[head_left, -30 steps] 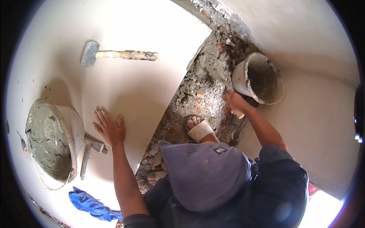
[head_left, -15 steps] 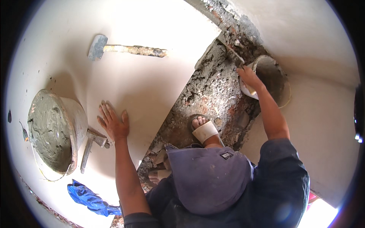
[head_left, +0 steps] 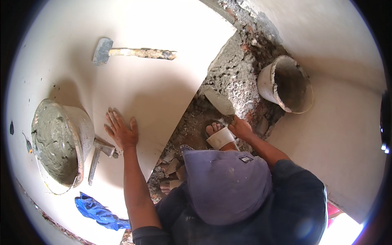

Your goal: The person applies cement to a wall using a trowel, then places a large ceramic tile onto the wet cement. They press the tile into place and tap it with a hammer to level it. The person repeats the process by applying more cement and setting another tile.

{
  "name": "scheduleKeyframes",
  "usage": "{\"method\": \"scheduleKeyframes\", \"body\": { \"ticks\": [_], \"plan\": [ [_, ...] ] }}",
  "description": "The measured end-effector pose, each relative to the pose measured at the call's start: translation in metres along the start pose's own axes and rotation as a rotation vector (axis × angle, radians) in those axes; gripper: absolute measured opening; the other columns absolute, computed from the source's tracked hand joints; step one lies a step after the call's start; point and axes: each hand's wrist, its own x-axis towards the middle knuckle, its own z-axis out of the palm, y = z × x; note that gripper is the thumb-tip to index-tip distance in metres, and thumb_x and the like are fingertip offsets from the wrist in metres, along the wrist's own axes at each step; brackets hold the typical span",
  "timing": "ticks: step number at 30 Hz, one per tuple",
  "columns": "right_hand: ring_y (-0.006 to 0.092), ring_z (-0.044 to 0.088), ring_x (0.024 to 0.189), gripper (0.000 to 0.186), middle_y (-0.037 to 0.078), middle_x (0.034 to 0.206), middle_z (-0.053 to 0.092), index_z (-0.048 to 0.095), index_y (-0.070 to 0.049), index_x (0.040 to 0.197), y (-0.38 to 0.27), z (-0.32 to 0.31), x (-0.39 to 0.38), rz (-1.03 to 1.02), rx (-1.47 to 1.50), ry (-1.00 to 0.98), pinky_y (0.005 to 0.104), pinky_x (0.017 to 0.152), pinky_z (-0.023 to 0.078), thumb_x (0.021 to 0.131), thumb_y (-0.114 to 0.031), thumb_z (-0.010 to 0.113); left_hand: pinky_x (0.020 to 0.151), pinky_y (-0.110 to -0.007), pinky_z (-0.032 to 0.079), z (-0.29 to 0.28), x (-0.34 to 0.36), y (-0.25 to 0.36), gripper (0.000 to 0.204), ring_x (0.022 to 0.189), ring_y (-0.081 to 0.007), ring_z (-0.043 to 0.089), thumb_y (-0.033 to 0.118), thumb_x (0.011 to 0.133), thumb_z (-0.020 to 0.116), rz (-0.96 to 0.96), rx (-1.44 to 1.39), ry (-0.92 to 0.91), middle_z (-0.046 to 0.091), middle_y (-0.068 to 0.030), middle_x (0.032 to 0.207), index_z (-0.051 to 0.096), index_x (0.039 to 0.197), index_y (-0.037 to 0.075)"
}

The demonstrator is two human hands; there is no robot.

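Observation:
My left hand (head_left: 121,128) lies flat with fingers spread on the large pale tile (head_left: 155,94). In my right hand (head_left: 241,128) is the handle of a trowel, closed in my fingers. Its grey blade (head_left: 219,101) hangs over rough grey mortar (head_left: 232,77) beside the tile's edge, just ahead of my sandalled foot (head_left: 220,136). A tilted bucket (head_left: 267,81) rests against the right side of the mortar strip, its inside coated grey.
On the tile lie a mallet (head_left: 141,53), a bucket of wet mortar (head_left: 87,126), a hammer (head_left: 94,163) beside that bucket and a crumpled blue cloth (head_left: 98,210). A pointed tool with an orange end (head_left: 28,145) is at far left. A pale wall (head_left: 322,36) bounds the right.
My right hand has swung from the tilted bucket back toward my foot, bringing the trowel blade over the near mortar. My left hand has stayed on the tile.

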Motion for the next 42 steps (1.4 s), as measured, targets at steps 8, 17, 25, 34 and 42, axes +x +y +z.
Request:
{"method": "scheduleKeyframes", "body": {
  "ticks": [8,17,25,34,42],
  "plan": [
    [0.0247,0.067,0.072,0.025,0.021,0.087,0.064,0.06,0.003,0.093,0.057,-0.101,0.081,0.273,0.636,0.284,0.0379,0.055,0.055,0.082,-0.02,0.057,0.116,-0.049,0.005,0.007,-0.001,-0.002,0.078,0.145,-0.0271,0.011,0.053,0.092,0.041,0.006,-0.019,0.039,0.017,-0.0127,0.156,0.023,0.145,-0.001],
    [0.046,0.061,0.091,0.044,0.03,0.098,0.062,0.057,0.005,0.1,0.052,0.006,0.016,0.227,0.08,0.168,0.052,0.082,0.049,0.079,-0.034,0.056,0.116,-0.05,0.005,0.004,0.001,0.0,0.078,0.145,-0.0271,0.011,0.052,0.092,0.04,0.027,-0.006,0.035,0.015,-0.0122,0.156,0.019,0.147,0.001],
    [0.0415,0.065,0.075,0.039,0.025,0.077,0.064,0.057,0.004,0.097,0.05,-0.032,0.076,0.049,0.242,0.276,0.0439,0.07,0.054,0.08,-0.03,0.059,0.115,-0.05,0.005,0.005,-0.001,-0.003,0.077,0.145,-0.0296,0.01,0.051,0.092,0.041,0.033,-0.027,0.028,0.015,-0.0151,0.156,0.02,0.147,0.0],
    [0.0385,0.065,0.086,0.041,0.029,0.085,0.063,0.054,0.005,0.1,0.021,-0.01,-0.021,-0.06,0.053,0.143,0.051,0.075,0.049,0.081,-0.032,0.057,0.116,-0.049,0.0,-0.004,0.001,0.001,0.08,0.146,-0.0274,0.005,0.053,0.091,0.041,-0.038,0.015,-0.12,0.01,-0.0135,0.157,0.014,0.149,0.003],
    [0.035,0.064,0.076,0.032,0.016,0.076,0.065,0.056,-0.01,0.102,0.02,-0.071,-0.06,0.095,-0.165,0.165,0.0411,0.066,0.05,0.085,-0.036,0.063,0.116,-0.048,-0.006,-0.002,-0.001,-0.002,0.081,0.146,-0.0216,-0.002,0.059,0.092,0.033,-0.071,0.034,-0.198,0.004,-0.0056,0.159,0.01,0.151,0.009]
  ]
}}
